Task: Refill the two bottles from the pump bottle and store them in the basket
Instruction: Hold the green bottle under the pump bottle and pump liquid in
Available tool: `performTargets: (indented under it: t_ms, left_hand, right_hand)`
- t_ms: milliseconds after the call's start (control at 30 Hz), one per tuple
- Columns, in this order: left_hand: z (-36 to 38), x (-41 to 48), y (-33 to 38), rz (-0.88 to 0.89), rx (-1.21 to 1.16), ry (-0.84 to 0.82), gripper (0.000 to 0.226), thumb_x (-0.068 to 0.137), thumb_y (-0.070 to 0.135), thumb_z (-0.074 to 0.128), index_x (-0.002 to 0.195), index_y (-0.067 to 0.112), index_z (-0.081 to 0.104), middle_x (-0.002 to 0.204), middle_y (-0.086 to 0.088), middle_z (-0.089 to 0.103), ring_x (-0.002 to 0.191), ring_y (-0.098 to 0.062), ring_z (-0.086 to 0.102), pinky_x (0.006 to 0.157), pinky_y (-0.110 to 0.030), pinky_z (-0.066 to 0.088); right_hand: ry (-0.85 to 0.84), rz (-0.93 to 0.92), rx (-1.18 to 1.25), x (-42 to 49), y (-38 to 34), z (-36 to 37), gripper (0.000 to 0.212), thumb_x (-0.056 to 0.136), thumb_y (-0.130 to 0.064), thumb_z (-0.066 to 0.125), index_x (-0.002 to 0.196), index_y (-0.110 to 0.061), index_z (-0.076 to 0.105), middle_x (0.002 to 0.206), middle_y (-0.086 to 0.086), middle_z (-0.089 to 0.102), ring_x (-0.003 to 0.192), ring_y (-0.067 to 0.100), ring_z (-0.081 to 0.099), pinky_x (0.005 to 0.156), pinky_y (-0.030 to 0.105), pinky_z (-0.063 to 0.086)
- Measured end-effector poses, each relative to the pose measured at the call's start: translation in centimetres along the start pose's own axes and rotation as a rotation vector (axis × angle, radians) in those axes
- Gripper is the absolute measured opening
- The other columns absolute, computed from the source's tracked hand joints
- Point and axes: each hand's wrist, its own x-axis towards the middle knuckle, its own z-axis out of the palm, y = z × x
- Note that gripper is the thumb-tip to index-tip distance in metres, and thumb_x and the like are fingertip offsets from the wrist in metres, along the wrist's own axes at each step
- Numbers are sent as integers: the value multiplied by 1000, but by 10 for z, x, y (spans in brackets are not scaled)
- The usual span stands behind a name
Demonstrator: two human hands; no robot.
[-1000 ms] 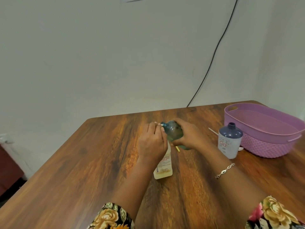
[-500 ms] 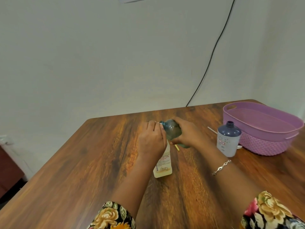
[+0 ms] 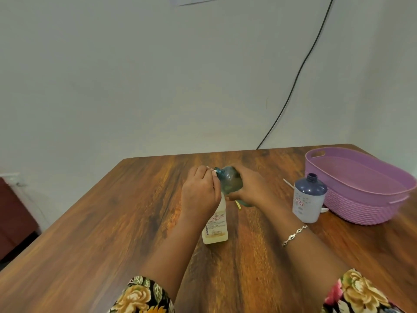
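Gripping tilted teal bottle [image 3: 230, 179] in right hand [image 3: 250, 188], left hand [image 3: 200, 193] curled on pump bottle [image 3: 215, 224]; narrow mouth, might dribble between hands.

Left hand [image 3: 200, 195] covers the top of the pale bottle [image 3: 215, 229]; what its curled fingers hold underneath is hidden. Right hand [image 3: 250, 190] wraps the teal bottle [image 3: 229, 179], and the bottle's base is unseen. Most of the pale bottle's label print is too small to read. Yellow scrap [image 3: 238, 204] lies half under the right hand and cannot be identified. White stick [image 3: 288, 183] runs behind the blue-topped bottle [image 3: 308, 199]. Basket [image 3: 361, 208], by the tabletop's far right corner, is cut off at its right end.
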Motion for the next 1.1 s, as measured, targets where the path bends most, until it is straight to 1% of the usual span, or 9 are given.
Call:
performTargets:
  t_ms: [100,233,400,500,567,733,900,1033,1100]
  left_hand:
    - [-1,-3,1,-15,-8,-17,38,89,18,37,80,2,70,77,-7,66,70,-18,59,62,-18,39]
    - [-6,4,6,-64,-65,-42,42,89,20,34,84,1,71,84,-9,69,76,-21,64,63,-23,46]
    - [-5,8,10,-120,-77,3,40,90,18,35,78,1,69,80,-8,67,72,-19,61,64,-16,39]
    - [-1,2,7,-89,-19,-11,38,89,17,36,77,2,68,75,-6,64,67,-17,57,60,-16,35]
    - [-2,-1,5,-55,-7,-33,38,89,18,36,79,2,69,76,-7,65,69,-18,58,59,-18,38]
    - [-8,3,-4,7,-60,-80,42,90,21,35,89,0,71,88,-10,68,81,-22,63,68,-24,46]
    - [-6,4,-5,58,-63,-45,40,90,18,36,81,-1,70,82,-11,68,74,-23,62,61,-26,49]
    - [4,-4,-10,112,-8,-1,37,89,15,37,80,-1,69,78,-12,66,67,-24,59,53,-28,47]
    - [6,-6,-12,109,-14,5,37,90,15,37,84,-2,69,82,-12,67,70,-25,60,54,-28,49]
  right_hand:
    - [-5,-8,0,-1,2,2,80,63,-25,83,131,-27,42,127,-3,53,115,21,51,94,43,46]
    - [-15,-30,11,4,2,-6,79,62,-26,83,130,-27,42,126,-2,54,114,21,51,94,41,47]
    - [-57,-45,-9,10,0,-11,81,63,-25,83,133,-27,40,129,-1,52,118,23,50,96,42,45]
    - [-87,-37,-3,9,1,-7,80,65,-22,82,133,-26,40,130,0,52,118,23,50,97,40,45]
    - [-77,-33,-6,8,1,-5,81,63,-22,83,132,-26,40,129,0,52,118,23,49,97,40,45]
    - [-18,-18,31,5,-5,-7,78,61,-24,84,129,-27,45,126,-2,54,115,20,51,91,33,44]
    - [4,-9,-50,6,-7,-10,77,60,-24,84,127,-28,45,124,-3,55,109,18,51,83,30,44]
    - [-20,33,-53,1,-1,-2,85,62,-23,82,135,-26,39,131,-3,51,118,19,47,95,35,44]
    - [-3,26,-47,-1,-1,1,84,63,-24,82,135,-26,39,131,-3,51,118,18,48,94,34,44]
